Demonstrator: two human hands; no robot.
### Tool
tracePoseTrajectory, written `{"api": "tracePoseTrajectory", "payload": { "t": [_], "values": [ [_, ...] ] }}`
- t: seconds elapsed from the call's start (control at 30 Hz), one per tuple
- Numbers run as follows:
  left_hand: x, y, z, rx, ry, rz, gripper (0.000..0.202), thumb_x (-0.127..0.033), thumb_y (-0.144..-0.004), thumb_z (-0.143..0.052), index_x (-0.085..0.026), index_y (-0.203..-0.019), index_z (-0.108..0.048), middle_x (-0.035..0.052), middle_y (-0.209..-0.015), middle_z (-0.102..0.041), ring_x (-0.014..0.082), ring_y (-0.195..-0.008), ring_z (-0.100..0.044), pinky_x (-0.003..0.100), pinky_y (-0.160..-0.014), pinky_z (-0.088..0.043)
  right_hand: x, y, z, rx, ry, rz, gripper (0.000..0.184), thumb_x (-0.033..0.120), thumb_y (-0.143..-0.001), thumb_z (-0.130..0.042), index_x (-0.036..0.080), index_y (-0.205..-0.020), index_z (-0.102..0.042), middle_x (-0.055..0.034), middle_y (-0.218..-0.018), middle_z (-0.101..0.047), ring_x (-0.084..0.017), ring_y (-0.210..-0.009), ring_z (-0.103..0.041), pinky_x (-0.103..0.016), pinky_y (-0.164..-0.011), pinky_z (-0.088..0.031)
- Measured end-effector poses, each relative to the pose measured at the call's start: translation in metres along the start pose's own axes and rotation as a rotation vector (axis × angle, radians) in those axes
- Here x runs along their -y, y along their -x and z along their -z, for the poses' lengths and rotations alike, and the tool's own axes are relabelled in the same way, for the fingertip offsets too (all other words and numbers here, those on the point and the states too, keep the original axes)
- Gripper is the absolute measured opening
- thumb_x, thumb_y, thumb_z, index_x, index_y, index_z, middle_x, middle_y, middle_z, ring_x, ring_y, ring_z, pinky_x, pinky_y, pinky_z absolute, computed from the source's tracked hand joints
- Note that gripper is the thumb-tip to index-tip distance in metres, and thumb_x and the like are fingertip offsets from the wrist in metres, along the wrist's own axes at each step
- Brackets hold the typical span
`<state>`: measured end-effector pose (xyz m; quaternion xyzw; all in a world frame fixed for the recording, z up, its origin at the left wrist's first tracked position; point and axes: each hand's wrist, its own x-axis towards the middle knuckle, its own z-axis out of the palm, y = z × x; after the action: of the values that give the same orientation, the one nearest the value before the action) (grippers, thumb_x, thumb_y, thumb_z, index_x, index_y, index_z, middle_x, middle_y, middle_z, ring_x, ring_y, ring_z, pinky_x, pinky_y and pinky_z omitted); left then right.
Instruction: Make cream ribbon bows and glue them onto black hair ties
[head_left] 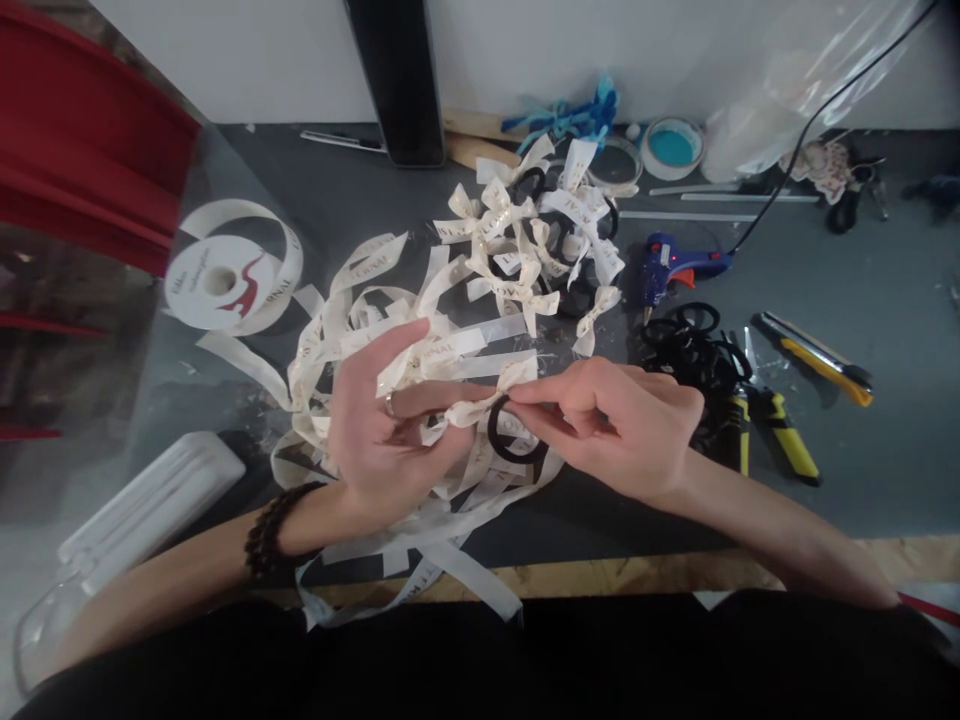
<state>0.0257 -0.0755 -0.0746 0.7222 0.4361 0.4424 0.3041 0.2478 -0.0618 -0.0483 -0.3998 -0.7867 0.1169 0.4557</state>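
Between my two hands is a cream printed ribbon [476,410] tied on a black hair tie [495,440]. My left hand [390,430], ring on one finger, pinches the ribbon's left side between thumb and fingers. Thumb and index finger of my right hand [611,420] close on the ribbon's knot beside the top of the hair tie. The ring of the hair tie hangs below the fingertips. Under the hands lies a heap of loose cut ribbon [367,290]. Beyond it sits a pile of hair ties with ribbon bows [510,225].
A ribbon spool [217,282] lies at the left. On the right are a blue glue gun [664,265], black hair ties [682,345], yellow-handled pliers [787,440] and a utility knife [817,360]. A dark upright panel [401,80] and a tape roll [673,147] stand at the back.
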Motion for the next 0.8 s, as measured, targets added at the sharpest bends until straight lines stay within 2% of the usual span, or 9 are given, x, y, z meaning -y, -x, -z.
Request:
{"api": "tracePoseTrajectory", "payload": {
  "t": [0.07,0.17,0.2,0.33,0.5,0.57,0.63,0.7,0.8],
  "values": [
    [-0.001,-0.002,-0.006,-0.119,0.102,0.095,0.058,-0.029,-0.098,-0.074,-0.030,-0.150,-0.048,0.0054,-0.162,-0.056,0.0227,-0.095,-0.084,0.014,-0.048,-0.062,-0.001,0.001,-0.002,-0.008,0.003,-0.010,0.050,0.010,-0.086,-0.084,0.024,-0.066,-0.040,0.0092,-0.061,-0.072,-0.011,-0.057,-0.076,-0.015,-0.047,-0.058],
    [0.003,-0.005,-0.012,-0.124,0.221,0.139,0.062,-0.021,-0.093,-0.079,-0.027,-0.149,-0.052,0.0042,-0.148,-0.069,0.0225,-0.095,-0.084,0.020,-0.071,-0.072,-0.001,0.003,-0.005,0.006,-0.020,-0.011,0.050,0.011,-0.085,-0.086,0.023,-0.066,-0.041,0.0099,-0.064,-0.074,-0.008,-0.056,-0.074,-0.014,-0.051,-0.058],
    [0.005,-0.005,-0.013,-0.132,0.237,0.120,0.065,-0.019,-0.091,-0.081,-0.026,-0.149,-0.052,0.0059,-0.148,-0.068,0.0230,-0.094,-0.084,0.021,-0.073,-0.072,-0.001,0.003,-0.006,0.013,-0.028,-0.005,0.050,0.010,-0.085,-0.086,0.023,-0.067,-0.042,0.0101,-0.065,-0.075,-0.007,-0.057,-0.074,-0.013,-0.052,-0.058],
    [0.010,-0.004,-0.011,-0.151,0.174,0.091,0.061,-0.023,-0.093,-0.080,-0.027,-0.147,-0.052,0.0110,-0.163,-0.054,0.0242,-0.095,-0.084,0.022,-0.068,-0.073,-0.001,0.004,-0.008,0.012,-0.048,0.015,0.048,0.010,-0.083,-0.088,0.022,-0.067,-0.044,0.0100,-0.067,-0.077,-0.006,-0.058,-0.074,-0.013,-0.055,-0.059],
    [0.005,-0.004,-0.007,-0.110,0.144,0.160,0.053,-0.025,-0.100,-0.070,-0.026,-0.148,-0.048,0.0044,-0.158,-0.058,0.0211,-0.100,-0.083,0.018,-0.067,-0.068,-0.002,0.003,-0.008,-0.002,-0.093,0.022,0.048,0.006,-0.083,-0.086,0.022,-0.067,-0.044,0.0075,-0.071,-0.080,-0.008,-0.059,-0.075,-0.015,-0.055,-0.058],
    [0.005,-0.004,-0.008,-0.101,0.168,0.175,0.054,-0.023,-0.099,-0.071,-0.026,-0.148,-0.049,0.0038,-0.148,-0.067,0.0211,-0.098,-0.083,0.017,-0.065,-0.067,-0.002,0.002,-0.008,-0.008,-0.063,0.016,0.047,0.007,-0.083,-0.087,0.022,-0.068,-0.046,0.0077,-0.071,-0.079,-0.008,-0.056,-0.073,-0.016,-0.052,-0.056],
    [0.005,-0.004,-0.009,-0.090,0.206,0.129,0.058,-0.021,-0.095,-0.075,-0.024,-0.148,-0.050,0.0040,-0.127,-0.078,0.0225,-0.095,-0.084,0.018,-0.061,-0.067,-0.003,0.003,-0.009,-0.010,-0.020,0.006,0.045,0.007,-0.082,-0.088,0.022,-0.068,-0.047,0.0081,-0.070,-0.080,-0.008,-0.053,-0.072,-0.018,-0.049,-0.054],
    [0.006,-0.004,-0.010,-0.092,0.219,0.061,0.063,-0.016,-0.091,-0.078,-0.023,-0.148,-0.051,0.0029,-0.105,-0.083,0.0236,-0.088,-0.085,0.017,-0.054,-0.065,-0.003,0.004,-0.009,-0.009,-0.007,0.008,0.046,0.007,-0.081,-0.088,0.022,-0.068,-0.047,0.0079,-0.071,-0.080,-0.009,-0.056,-0.074,-0.019,-0.048,-0.052],
    [0.007,-0.002,-0.009,-0.077,0.180,0.026,0.063,-0.011,-0.090,-0.078,-0.028,-0.146,-0.055,0.0017,-0.098,-0.085,0.0199,-0.070,-0.083,0.016,-0.039,-0.055,-0.004,0.006,-0.009,0.000,-0.046,0.020,0.049,0.005,-0.082,-0.086,0.022,-0.067,-0.042,0.0078,-0.075,-0.082,-0.010,-0.059,-0.075,-0.021,-0.049,-0.051]
  ]
}}
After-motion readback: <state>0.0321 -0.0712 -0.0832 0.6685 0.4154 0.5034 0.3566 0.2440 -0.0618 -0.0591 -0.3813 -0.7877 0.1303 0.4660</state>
